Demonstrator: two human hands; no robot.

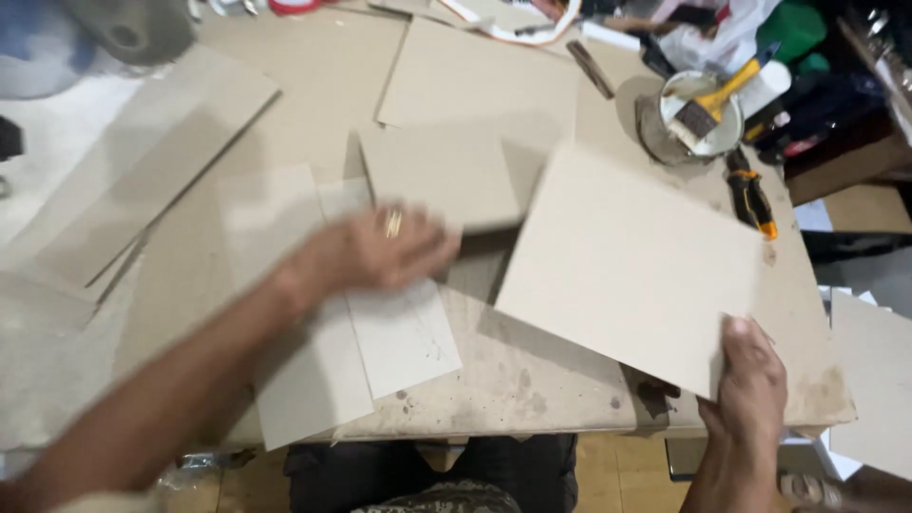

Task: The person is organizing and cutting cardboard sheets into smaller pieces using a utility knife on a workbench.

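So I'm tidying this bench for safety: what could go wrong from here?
The large pale rectangular board, pinched only at its near corner by the right hand, could tip or slip. Swung further, it might knock the white tub holding a yellow-handled brush. The blurred left hand could scatter the loose grey sheets at the edge.

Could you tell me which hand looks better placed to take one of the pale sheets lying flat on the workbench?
Left hand, probably: it hovers over the flat pale sheets, while the right hand grips the large board.
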